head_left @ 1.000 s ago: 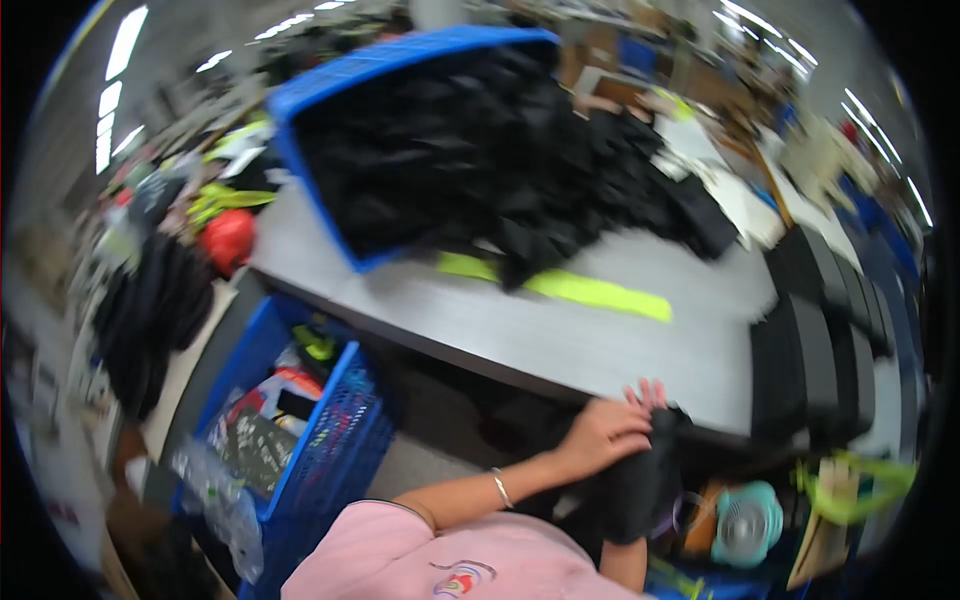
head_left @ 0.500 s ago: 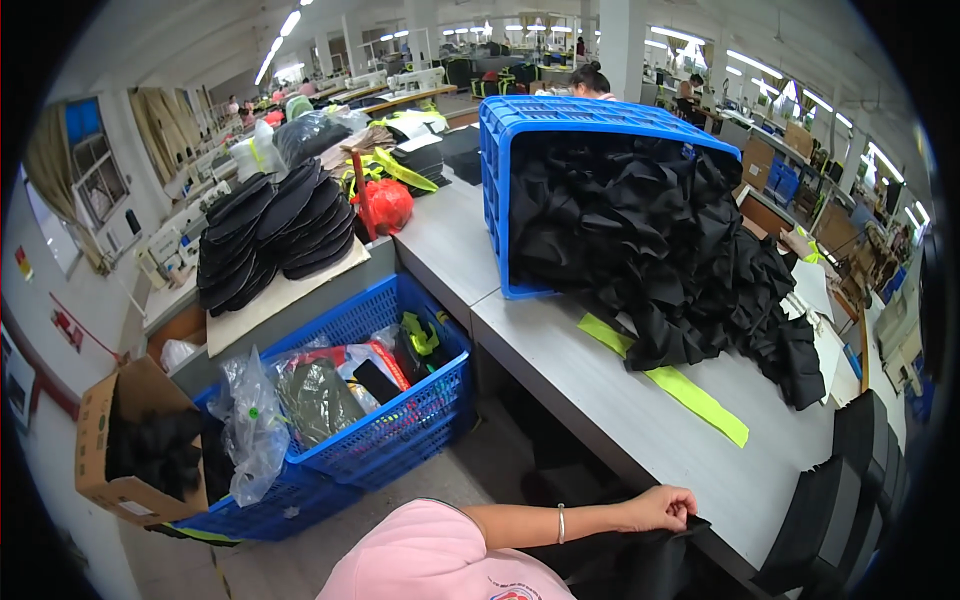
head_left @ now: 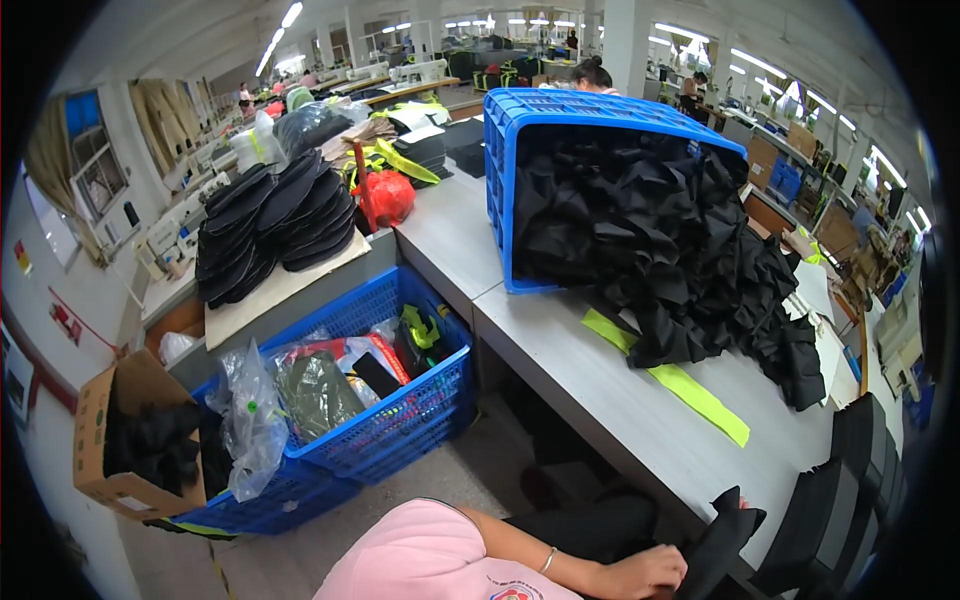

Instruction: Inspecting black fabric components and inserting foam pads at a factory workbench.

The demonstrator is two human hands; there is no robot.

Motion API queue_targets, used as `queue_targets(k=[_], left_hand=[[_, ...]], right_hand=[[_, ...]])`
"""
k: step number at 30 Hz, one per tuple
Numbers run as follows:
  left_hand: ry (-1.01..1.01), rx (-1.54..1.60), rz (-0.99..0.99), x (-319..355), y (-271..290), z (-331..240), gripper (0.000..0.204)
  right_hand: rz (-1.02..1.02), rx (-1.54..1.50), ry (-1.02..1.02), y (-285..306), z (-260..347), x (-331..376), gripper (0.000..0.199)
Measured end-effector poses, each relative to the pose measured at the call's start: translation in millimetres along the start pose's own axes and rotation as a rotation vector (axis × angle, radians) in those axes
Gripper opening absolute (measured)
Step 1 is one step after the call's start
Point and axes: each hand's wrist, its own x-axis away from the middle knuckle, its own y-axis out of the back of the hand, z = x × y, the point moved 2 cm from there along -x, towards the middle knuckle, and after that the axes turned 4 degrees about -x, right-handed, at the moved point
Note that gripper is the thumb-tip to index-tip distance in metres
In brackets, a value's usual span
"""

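Observation:
A piece of black fabric [head_left: 712, 540] hangs raised at the table's near edge. My left hand [head_left: 645, 573], a bangle on its wrist, is closed with curled fingers at the fabric's left side. Of my right hand [head_left: 742, 502] only a bit of the fingers shows, at the fabric's upper edge; the cloth hides the rest, and it appears to grip the piece there. Beyond, a heap of black fabric pieces [head_left: 690, 270] spills from a blue crate [head_left: 600, 108] tipped on its side. A neon yellow strip [head_left: 700, 404] lies partly under the heap.
Stacked black padded pieces [head_left: 815, 520] stand along the right of the grey table [head_left: 560, 350]. To the left are a blue basket [head_left: 400, 430] of bagged items, a cardboard box [head_left: 95, 450] and a pile of black shaped pieces [head_left: 270, 230]. Another person sits behind the crate.
My left hand has drawn down toward the lower edge from the table edge. The black fabric now stands up higher, with my right fingers showing at its top.

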Motion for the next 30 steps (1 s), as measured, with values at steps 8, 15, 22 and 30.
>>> queue_targets(k=[8,15,22,30], left_hand=[[0.433,0.927,0.238,-32.6,38.0,29.8,0.005],[0.427,0.695,0.597,-45.6,67.7,48.2,0.012],[0.713,0.486,-0.383,-46.8,49.9,133.2,0.029],[0.647,-0.094,-0.887,-42.5,159.4,234.6,0.040]], right_hand=[[-0.073,0.000,-0.023,14.4,-5.9,-1.1,0.043],[-0.175,0.022,-0.024,37.7,2.9,9.7,0.041],[-0.486,0.146,0.099,66.8,54.8,69.0,0.034],[0.060,0.705,0.055,-34.8,62.7,153.5,0.025]])
